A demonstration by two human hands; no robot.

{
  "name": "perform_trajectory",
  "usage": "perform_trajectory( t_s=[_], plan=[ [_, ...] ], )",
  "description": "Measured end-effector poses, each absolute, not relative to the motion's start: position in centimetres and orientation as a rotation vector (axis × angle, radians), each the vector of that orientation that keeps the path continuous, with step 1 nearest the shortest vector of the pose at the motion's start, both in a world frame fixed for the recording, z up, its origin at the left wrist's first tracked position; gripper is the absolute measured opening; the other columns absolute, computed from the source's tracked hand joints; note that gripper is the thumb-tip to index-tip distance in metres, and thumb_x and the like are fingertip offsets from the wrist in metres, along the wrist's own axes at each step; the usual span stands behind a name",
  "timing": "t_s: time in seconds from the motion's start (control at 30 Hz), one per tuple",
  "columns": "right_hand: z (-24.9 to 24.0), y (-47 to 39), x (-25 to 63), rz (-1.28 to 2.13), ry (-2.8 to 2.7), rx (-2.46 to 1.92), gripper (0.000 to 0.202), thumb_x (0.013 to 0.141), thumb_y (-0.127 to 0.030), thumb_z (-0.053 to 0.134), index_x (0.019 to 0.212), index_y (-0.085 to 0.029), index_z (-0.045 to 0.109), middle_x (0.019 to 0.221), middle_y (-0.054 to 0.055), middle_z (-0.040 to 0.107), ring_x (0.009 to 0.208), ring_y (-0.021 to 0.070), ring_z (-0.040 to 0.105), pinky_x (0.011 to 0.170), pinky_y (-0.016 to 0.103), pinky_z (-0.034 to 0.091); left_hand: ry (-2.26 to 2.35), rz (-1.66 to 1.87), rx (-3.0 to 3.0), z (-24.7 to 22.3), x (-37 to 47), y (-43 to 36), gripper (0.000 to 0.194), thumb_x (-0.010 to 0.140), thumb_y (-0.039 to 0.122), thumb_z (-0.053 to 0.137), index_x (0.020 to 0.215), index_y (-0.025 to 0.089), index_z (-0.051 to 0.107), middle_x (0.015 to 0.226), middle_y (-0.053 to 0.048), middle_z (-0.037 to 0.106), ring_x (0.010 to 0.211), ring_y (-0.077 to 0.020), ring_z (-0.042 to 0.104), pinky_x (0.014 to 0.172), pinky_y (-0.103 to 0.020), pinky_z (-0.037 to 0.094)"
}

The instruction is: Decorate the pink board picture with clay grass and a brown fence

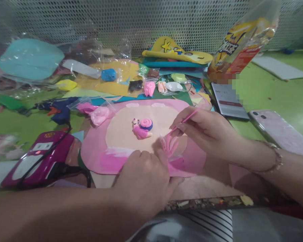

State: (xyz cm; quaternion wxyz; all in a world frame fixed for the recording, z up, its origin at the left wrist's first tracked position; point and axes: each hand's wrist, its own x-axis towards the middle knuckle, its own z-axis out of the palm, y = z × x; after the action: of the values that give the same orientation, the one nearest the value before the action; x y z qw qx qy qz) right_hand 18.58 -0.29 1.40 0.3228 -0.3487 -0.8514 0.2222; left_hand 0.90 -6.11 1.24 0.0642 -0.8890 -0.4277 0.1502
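Observation:
My right hand (pixel 204 129) pinches a thin pink stick (pixel 189 116), its lower end at a pink clay shape (pixel 169 144) with several petal-like lobes. Resting on the pink and cream paper sheet (pixel 93 148), my left hand (pixel 143 176) has its index finger stretched toward that shape and its thumb apart; the other fingers are curled, their tips hidden. A clay snail (pixel 141 129) with a pink spiral shell edged in blue lies at the middle of the sheet. Magenta and white clay (pixel 116 159) is smeared along the sheet's lower edge.
Behind the sheet lie bagged clay lumps (pixel 149 88), coloured paper and a yellow hat-like craft piece (pixel 176 52). A purple corded device (pixel 40 158) and a blue glue gun (pixel 62 112) are at left. Right are a lit phone (pixel 228 101), another phone (pixel 280 129) and a snack bag (pixel 242 47).

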Motion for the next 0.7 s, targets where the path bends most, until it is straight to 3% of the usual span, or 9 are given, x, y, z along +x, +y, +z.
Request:
perform_trajectory(
  t_s=[0.2,0.5,0.6,0.7],
  plan=[
    [1.34,-0.23,18.8,0.507,-2.266,-0.901,0.01,0.092,-0.017,0.044,0.089,-0.015,0.053,0.081,0.005,0.062,0.07,0.0123,0.059,0.06,0.025,0.047,-1.253,0.462,-2.704,1.07,0.99,-5.76,0.074,0.091,0.049,0.032,0.134,-0.011,0.033,0.098,-0.029,0.065,0.068,-0.0275,0.063,0.059,-0.039,0.047],
    [1.81,-0.22,18.77,0.494,-2.306,-0.995,0.02,0.094,-0.018,0.037,0.083,-0.016,0.054,0.069,0.002,0.059,0.063,0.0112,0.054,0.058,0.024,0.044,-1.269,0.46,-2.735,1.25,0.91,-5.41,0.079,0.09,0.053,0.029,0.134,-0.012,0.033,0.069,-0.019,0.067,0.064,-0.0272,0.063,0.061,-0.039,0.047],
    [1.79,-0.21,18.78,0.458,-2.337,-0.999,0.018,0.092,-0.016,0.042,0.1,-0.015,0.059,0.08,0.003,0.064,0.071,0.0118,0.059,0.063,0.023,0.045,-1.249,0.464,-2.712,1.22,0.88,-5.25,0.081,0.09,0.055,0.027,0.133,-0.013,0.034,0.068,-0.019,0.066,0.063,-0.0271,0.063,0.059,-0.038,0.047],
    [1.68,-0.16,18.89,0.489,-2.351,-1.021,0.032,0.09,-0.012,0.044,0.121,-0.017,0.053,0.094,0.004,0.067,0.082,0.0132,0.062,0.067,0.024,0.046,-1.208,0.444,-2.682,1.17,0.83,-5.25,0.079,0.09,0.056,0.027,0.132,-0.011,0.037,0.075,-0.022,0.067,0.061,-0.0267,0.063,0.056,-0.037,0.046]
  ],
)
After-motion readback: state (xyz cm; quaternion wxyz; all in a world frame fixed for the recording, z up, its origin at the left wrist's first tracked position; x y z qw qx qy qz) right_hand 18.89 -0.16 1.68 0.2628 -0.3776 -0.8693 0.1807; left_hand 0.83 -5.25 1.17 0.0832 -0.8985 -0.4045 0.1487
